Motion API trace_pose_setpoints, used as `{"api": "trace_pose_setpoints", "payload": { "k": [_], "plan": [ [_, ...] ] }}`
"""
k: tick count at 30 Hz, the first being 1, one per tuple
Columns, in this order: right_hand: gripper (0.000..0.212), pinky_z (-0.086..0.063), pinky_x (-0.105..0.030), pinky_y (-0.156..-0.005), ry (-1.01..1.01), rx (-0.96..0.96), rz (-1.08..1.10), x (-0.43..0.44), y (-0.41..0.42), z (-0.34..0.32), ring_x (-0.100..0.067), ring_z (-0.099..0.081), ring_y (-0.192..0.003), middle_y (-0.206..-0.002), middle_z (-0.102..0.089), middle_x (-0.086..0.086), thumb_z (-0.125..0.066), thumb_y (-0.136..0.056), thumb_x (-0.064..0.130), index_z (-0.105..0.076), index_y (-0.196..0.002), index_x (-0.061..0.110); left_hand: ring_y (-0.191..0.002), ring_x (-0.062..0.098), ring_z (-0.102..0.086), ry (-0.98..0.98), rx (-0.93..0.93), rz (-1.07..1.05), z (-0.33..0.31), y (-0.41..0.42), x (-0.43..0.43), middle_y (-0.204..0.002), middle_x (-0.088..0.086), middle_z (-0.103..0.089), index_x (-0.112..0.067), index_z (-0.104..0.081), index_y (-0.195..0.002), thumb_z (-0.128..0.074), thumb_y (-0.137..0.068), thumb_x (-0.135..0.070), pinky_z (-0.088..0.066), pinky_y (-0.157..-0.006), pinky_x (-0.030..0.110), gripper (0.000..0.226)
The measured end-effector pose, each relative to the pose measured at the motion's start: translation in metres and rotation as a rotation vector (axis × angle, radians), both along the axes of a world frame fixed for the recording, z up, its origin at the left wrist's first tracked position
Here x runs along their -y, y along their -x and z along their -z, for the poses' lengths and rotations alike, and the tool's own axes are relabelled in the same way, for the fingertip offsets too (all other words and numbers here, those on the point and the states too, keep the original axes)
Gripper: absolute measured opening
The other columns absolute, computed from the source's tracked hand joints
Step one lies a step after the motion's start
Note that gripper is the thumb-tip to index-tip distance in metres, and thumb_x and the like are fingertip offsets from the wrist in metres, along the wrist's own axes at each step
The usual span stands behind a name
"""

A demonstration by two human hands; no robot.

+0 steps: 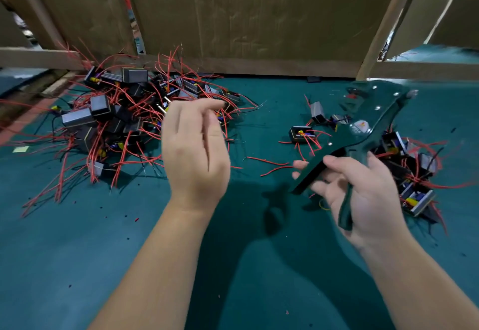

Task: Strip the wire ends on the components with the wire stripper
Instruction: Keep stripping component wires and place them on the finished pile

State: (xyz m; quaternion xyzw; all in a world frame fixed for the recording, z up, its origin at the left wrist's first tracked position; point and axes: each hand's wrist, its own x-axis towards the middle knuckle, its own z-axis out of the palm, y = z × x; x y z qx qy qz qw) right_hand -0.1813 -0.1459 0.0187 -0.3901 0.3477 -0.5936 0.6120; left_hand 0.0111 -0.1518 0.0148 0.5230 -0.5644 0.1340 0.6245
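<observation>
Currently the wire stripper (363, 132) is held in the right hand (363, 197): fingers (337, 163) wrapped around the upper handle, lower handle lying across the palm, handles spread apart, head pointing up and away beyond the fingertips. No wire can be made out in the head; that area is motion-blurred.

The left hand (194, 148) is raised empty, fingers loosely curled together, nothing gripped. Just beyond its fingertips lies the big tangle of components (116, 117): small dark boxy units trailing thin red leads (145, 132). A smaller batch of units (414, 174) lies past the right-hand knuckles, plus a few loose ones (302, 134) between the two hands. All of it is on the green mat (77, 252).

Handling, judged:
- Units look light and rigid; leads thin and floppy, so snagging in the tangle is likely when one is pulled out.
- A unit is best taken by the box body and lifted clear, not dragged by a lead; the solder points may be fragile.
- For stripping, the lead should be pinched close to its free end so it feeds straight into the head.
- Stripper looks stiff and moderately heavy; a full grip over both handles is needed.

Which batch is already stripped cannot be told.
</observation>
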Motion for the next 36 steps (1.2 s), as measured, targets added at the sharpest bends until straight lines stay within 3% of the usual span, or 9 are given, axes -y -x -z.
{"api": "trace_pose_setpoints", "payload": {
  "k": [4, 7, 10, 16, 19, 25, 31, 34, 36],
  "plan": [
    [0.023, -0.054, -0.061, -0.071, -0.076, -0.014, 0.025, 0.001, 0.001, 0.001, -0.046, -0.066, -0.076, -0.072, -0.051, -0.011, -0.042, -0.09, -0.008, -0.045, -0.082, 0.013, -0.099, 0.026, -0.048, -0.426, -0.116, -0.203, 0.0, -0.02, 0.004, -0.101, 0.006, -0.05, -0.008, -0.054, -0.105, -0.04, -0.076, 0.007, -0.035, -0.081, 0.029, 0.036],
    [0.018, -0.056, -0.056, -0.067, -0.12, 0.051, -0.035, 0.0, -0.001, 0.0, -0.042, -0.065, -0.07, -0.08, -0.054, -0.009, -0.04, -0.09, -0.006, -0.046, -0.09, 0.011, -0.109, 0.031, -0.046, -0.698, -0.131, -0.321, 0.01, -0.033, 0.006, -0.115, 0.01, -0.05, -0.01, -0.05, -0.108, -0.048, -0.079, 0.009, -0.039, -0.087, 0.04, 0.035],
    [0.021, -0.057, -0.053, -0.063, -0.117, 0.085, -0.057, -0.002, -0.002, -0.002, -0.04, -0.065, -0.068, -0.083, -0.055, -0.012, -0.04, -0.09, -0.006, -0.046, -0.101, 0.011, -0.115, 0.034, -0.043, -0.857, -0.031, -0.438, 0.014, -0.043, 0.007, -0.121, 0.012, -0.052, -0.014, -0.05, -0.116, -0.06, -0.085, -0.009, -0.036, -0.089, 0.045, 0.032],
    [0.021, -0.056, -0.055, -0.068, -0.104, 0.083, -0.132, -0.004, -0.004, 0.001, -0.041, -0.064, -0.071, -0.092, -0.055, -0.015, -0.04, -0.09, -0.004, -0.046, -0.105, 0.009, -0.118, 0.034, -0.036, -1.039, 0.016, -0.48, 0.019, -0.05, 0.01, -0.117, 0.004, -0.063, -0.029, -0.034, -0.136, -0.07, -0.076, -0.045, -0.024, -0.091, 0.045, 0.072],
    [0.021, -0.056, -0.055, -0.068, -0.099, 0.088, -0.16, -0.004, -0.005, 0.003, -0.041, -0.065, -0.07, -0.095, -0.059, -0.012, -0.04, -0.089, -0.004, -0.048, -0.104, 0.009, -0.115, 0.032, -0.034, -1.012, -0.007, -0.455, 0.023, -0.05, 0.013, -0.107, -0.005, -0.066, -0.032, -0.033, -0.135, -0.064, -0.072, -0.066, -0.025, -0.092, 0.045, 0.077],
    [0.021, -0.055, -0.058, -0.069, -0.11, 0.091, -0.17, -0.003, -0.006, 0.003, -0.042, -0.065, -0.071, -0.103, -0.061, -0.014, -0.041, -0.088, -0.004, -0.049, -0.105, 0.006, -0.109, 0.028, -0.038, -0.749, -0.099, -0.474, 0.021, -0.046, 0.016, -0.094, -0.006, -0.065, -0.027, -0.038, -0.128, -0.066, -0.074, -0.048, -0.014, -0.082, 0.037, 0.064],
    [0.037, -0.056, -0.056, -0.066, -0.135, 0.125, -0.186, -0.002, -0.005, 0.003, -0.044, -0.065, -0.071, -0.104, -0.061, -0.016, -0.054, -0.068, 0.008, -0.052, -0.104, 0.003, -0.106, 0.022, -0.04, -0.486, -0.044, -0.473, 0.011, -0.037, 0.01, -0.08, -0.006, -0.055, -0.025, -0.062, -0.111, -0.042, -0.086, -0.069, -0.014, -0.08, 0.033, 0.054],
    [0.043, -0.056, -0.054, -0.063, -0.145, 0.149, -0.202, -0.001, -0.006, 0.002, -0.043, -0.065, -0.07, -0.105, -0.06, -0.016, -0.054, -0.065, 0.011, -0.051, -0.107, 0.002, -0.086, 0.004, -0.054, -0.302, -0.307, -0.175, 0.002, -0.028, 0.007, -0.082, -0.018, -0.059, -0.023, -0.062, -0.106, -0.058, -0.083, -0.06, -0.036, -0.083, 0.026, 0.044],
    [0.048, -0.056, -0.054, -0.063, -0.151, 0.163, -0.213, -0.002, -0.007, 0.001, -0.043, -0.065, -0.069, -0.106, -0.06, -0.016, -0.054, -0.065, 0.011, -0.051, -0.113, 0.004, -0.068, -0.001, -0.06, -0.191, -0.657, 0.06, -0.008, -0.021, 0.004, -0.08, -0.015, -0.061, -0.022, -0.052, -0.114, -0.075, -0.078, -0.042, -0.046, -0.064, 0.018, 0.048]
  ]
}}
